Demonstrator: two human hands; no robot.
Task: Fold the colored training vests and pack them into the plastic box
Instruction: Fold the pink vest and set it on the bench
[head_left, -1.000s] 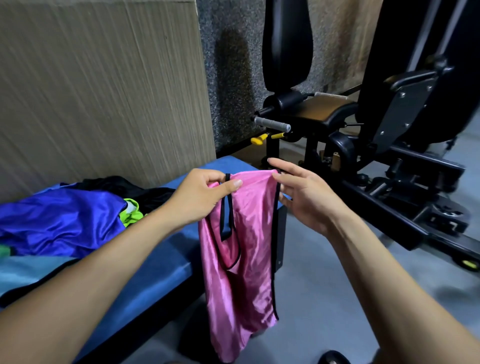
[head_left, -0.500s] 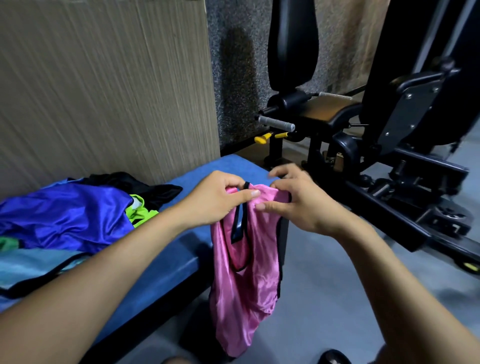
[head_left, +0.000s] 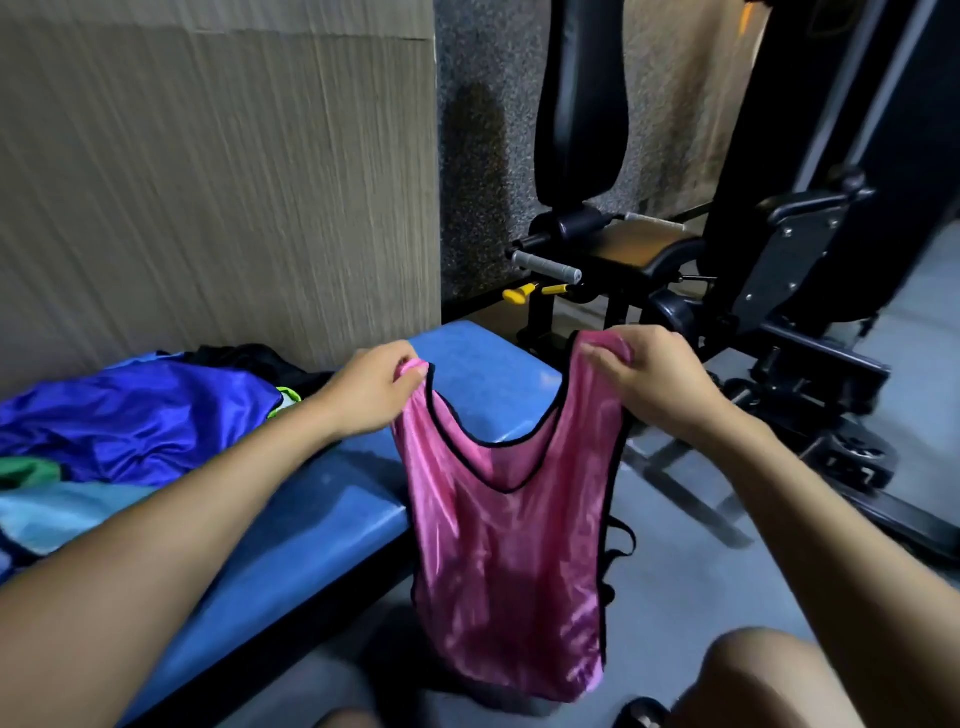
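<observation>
A pink training vest (head_left: 509, 561) with black trim hangs spread open in front of me, past the end of the blue bench (head_left: 332, 509). My left hand (head_left: 371, 392) pinches its left shoulder strap. My right hand (head_left: 641, 379) grips the right strap. The neckline dips between my hands. A pile of other vests lies on the bench to the left: a blue vest (head_left: 130, 415) on top, with green, lime and black cloth around it. No plastic box is in view.
A black gym machine (head_left: 779, 291) with a padded seat and a yellow knob (head_left: 517, 295) stands to the right and behind the vest. A beige wall panel (head_left: 208, 182) rises behind the bench. Grey floor lies below; my knee (head_left: 769, 680) shows at the bottom right.
My hands were close together at the bunched top of the pink vest. They have moved apart, each with one strap, and the vest now hangs spread out flat.
</observation>
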